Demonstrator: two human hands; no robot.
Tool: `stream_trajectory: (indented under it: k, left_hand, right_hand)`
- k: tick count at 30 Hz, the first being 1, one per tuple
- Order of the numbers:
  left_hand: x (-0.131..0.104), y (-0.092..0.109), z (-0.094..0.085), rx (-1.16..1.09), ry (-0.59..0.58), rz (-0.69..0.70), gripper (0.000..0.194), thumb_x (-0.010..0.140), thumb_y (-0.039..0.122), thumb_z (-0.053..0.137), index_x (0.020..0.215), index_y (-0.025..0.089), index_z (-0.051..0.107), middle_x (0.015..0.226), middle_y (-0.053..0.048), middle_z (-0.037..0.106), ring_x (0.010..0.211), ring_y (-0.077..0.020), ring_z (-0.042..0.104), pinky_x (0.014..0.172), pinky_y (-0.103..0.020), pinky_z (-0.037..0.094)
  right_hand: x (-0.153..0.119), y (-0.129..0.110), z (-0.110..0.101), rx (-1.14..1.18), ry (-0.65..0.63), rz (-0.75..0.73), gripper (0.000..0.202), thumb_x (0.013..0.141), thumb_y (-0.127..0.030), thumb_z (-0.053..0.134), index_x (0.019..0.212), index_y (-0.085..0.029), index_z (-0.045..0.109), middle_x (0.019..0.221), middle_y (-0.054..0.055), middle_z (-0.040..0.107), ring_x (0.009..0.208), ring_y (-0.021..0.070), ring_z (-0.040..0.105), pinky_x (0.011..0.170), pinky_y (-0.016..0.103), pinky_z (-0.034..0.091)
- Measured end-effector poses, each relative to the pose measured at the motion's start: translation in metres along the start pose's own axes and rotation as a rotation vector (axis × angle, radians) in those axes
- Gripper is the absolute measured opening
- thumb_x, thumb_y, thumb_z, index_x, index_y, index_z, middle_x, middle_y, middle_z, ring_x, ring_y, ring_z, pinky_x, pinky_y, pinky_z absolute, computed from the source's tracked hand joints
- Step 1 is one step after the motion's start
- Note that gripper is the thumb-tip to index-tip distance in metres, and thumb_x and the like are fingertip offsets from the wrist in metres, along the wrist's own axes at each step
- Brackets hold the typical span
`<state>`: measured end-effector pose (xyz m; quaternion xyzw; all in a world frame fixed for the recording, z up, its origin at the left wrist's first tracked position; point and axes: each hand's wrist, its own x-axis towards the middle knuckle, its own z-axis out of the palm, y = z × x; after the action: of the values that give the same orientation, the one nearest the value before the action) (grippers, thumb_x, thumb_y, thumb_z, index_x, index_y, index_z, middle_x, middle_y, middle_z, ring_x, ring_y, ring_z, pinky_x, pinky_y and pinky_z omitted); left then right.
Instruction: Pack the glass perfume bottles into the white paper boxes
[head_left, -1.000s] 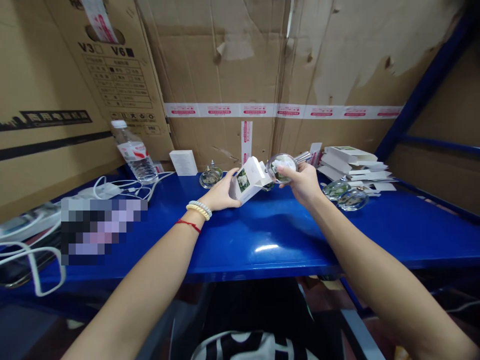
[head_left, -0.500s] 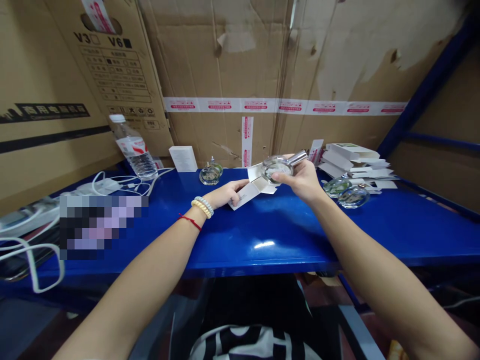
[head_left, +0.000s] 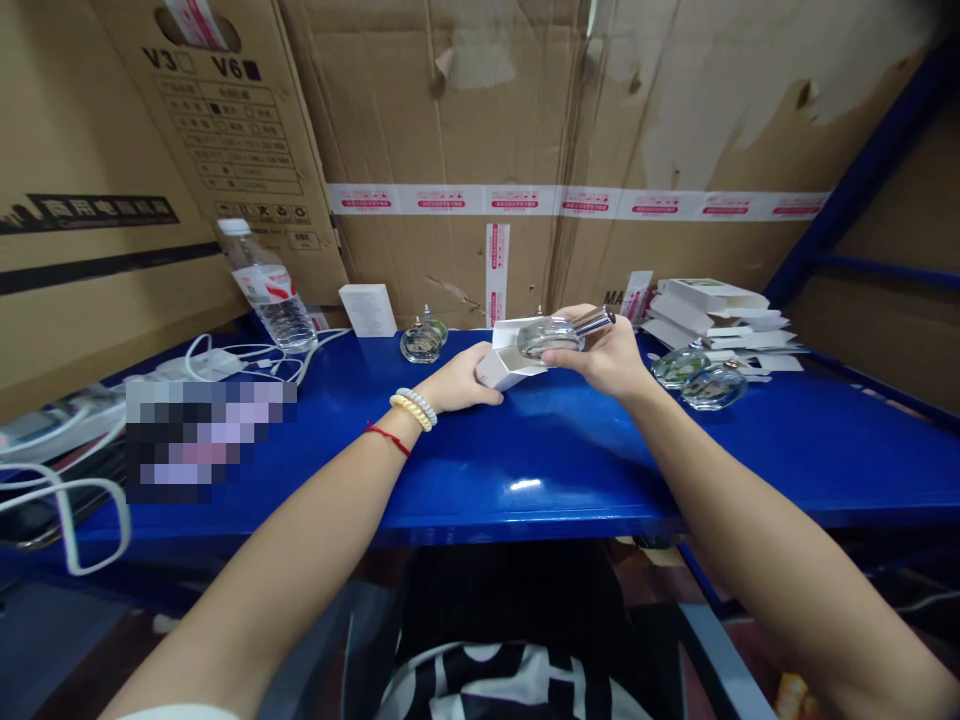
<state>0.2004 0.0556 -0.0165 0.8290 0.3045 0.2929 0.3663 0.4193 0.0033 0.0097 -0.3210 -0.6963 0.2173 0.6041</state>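
Note:
My left hand [head_left: 461, 380] is closed round a small white carton [head_left: 504, 372], whose open end faces right with its flaps spread. A round clear glass perfume bottle [head_left: 546, 337] with a silver cap lies tilted in my right hand [head_left: 606, 355], its base at the carton's mouth. My right thumb presses on the near side of the bottle; the other fingers are mostly hidden behind it. I cannot tell whether the base is inside the opening or just before it.
Two more glass bottles [head_left: 421, 342] stand at the back, beside a closed white box [head_left: 367, 311]. At right, two bottles [head_left: 712, 386] stand before a stack of flat cartons [head_left: 709, 315]. A water bottle [head_left: 274, 300] and white cables [head_left: 67, 530] are at left on the blue table [head_left: 525, 450].
My left hand has shifted its grip round the carton, thumb now along its near side. The carton has turned, and the bottle has moved slightly left and lower towards its opening.

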Motion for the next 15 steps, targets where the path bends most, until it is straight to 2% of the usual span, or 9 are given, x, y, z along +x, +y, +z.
stream_trajectory:
  k: [5, 10, 15]
  left_hand:
    - [0.002, 0.000, -0.007, -0.051, -0.036, -0.017, 0.049, 0.052, 0.025, 0.077, 0.096, 0.009, 0.062, 0.084, -0.003, 0.061, 0.075, -0.0147, 0.052, 0.072, -0.029, 0.043]
    - [0.002, 0.009, -0.006, -0.083, -0.080, -0.015, 0.050, 0.049, 0.023, 0.078, 0.095, 0.010, 0.063, 0.082, 0.000, 0.061, 0.073, -0.0131, 0.051, 0.071, -0.027, 0.041]
    - [0.001, 0.009, -0.005, -0.111, -0.106, -0.034, 0.039, 0.050, 0.019, 0.072, 0.088, 0.012, 0.062, 0.072, 0.004, 0.057, 0.062, -0.0093, 0.046, 0.061, -0.023, 0.037]
  right_hand:
    - [-0.004, -0.010, -0.004, -0.092, -0.097, 0.006, 0.040, 0.052, -0.031, 0.088, 0.084, -0.018, 0.068, 0.078, 0.001, 0.071, 0.068, 0.0152, 0.065, 0.067, 0.030, 0.054]
    - [-0.007, -0.015, -0.004, -0.188, -0.180, -0.036, 0.035, 0.060, -0.029, 0.084, 0.090, -0.017, 0.070, 0.086, 0.003, 0.073, 0.075, 0.0163, 0.067, 0.073, 0.030, 0.055]
    - [-0.006, -0.016, -0.004, -0.242, -0.284, -0.134, 0.033, 0.073, -0.032, 0.075, 0.101, -0.017, 0.067, 0.097, 0.006, 0.071, 0.086, 0.0179, 0.066, 0.082, 0.034, 0.052]
